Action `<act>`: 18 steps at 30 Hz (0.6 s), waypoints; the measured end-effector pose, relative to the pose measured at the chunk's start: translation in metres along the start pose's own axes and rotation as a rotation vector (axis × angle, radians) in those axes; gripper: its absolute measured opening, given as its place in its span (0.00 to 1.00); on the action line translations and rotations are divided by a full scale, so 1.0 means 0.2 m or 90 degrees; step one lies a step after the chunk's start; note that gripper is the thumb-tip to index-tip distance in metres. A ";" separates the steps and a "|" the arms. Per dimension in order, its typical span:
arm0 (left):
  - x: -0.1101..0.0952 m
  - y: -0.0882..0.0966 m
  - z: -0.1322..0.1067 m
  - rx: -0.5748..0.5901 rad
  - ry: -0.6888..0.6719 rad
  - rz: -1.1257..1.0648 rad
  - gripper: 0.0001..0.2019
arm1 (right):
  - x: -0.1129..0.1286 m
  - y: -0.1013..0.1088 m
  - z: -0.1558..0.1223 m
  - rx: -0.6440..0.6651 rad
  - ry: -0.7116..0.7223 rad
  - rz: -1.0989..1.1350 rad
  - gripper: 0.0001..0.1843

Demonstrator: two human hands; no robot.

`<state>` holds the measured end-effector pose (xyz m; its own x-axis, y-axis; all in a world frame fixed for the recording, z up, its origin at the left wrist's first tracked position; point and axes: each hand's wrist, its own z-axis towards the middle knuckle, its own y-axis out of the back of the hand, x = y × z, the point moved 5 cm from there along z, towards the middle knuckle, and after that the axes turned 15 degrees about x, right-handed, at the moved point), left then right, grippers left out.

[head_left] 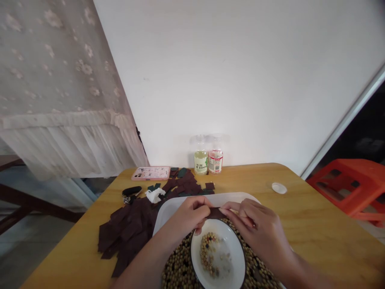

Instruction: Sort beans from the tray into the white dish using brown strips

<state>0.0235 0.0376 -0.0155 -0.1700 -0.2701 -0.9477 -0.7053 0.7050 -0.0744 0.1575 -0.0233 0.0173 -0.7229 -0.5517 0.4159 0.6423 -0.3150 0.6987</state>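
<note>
Above the far rim of a white bowl [238,263], a dark brown fabric piece [215,214] is stretched between my two hands. My left hand [192,212] pinches its left end, fingers curled. At the other end, the fingertips of my right hand [255,218] close on the fabric. Small tan beads [207,253], with a few darker ones, lie in the bowl in some cloudy whitish stuff. The bowl rests on many brownish-green round beads [178,263] that fill a white tray [168,208].
Dark brown fabric pieces [132,228] are heaped left of the tray, more behind it. Further back are a pink-cased phone [150,173], keys [130,197], crumpled white tissue [155,195] and two bottles [201,160]. A small white lid [279,188] lies right; an orange stool [350,188] stands beyond the table.
</note>
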 end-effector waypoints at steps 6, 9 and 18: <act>0.00 0.00 0.00 0.007 0.006 -0.001 0.02 | 0.00 0.00 0.00 0.003 0.010 0.000 0.17; 0.00 0.00 0.00 0.003 0.000 -0.003 0.03 | 0.00 -0.01 0.01 0.002 0.011 0.009 0.18; 0.01 0.01 0.00 -0.003 -0.007 -0.016 0.03 | 0.00 0.00 0.00 -0.003 0.011 0.021 0.20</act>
<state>0.0221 0.0390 -0.0169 -0.1447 -0.2813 -0.9486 -0.7120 0.6953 -0.0976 0.1576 -0.0223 0.0169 -0.6973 -0.5747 0.4284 0.6665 -0.2999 0.6825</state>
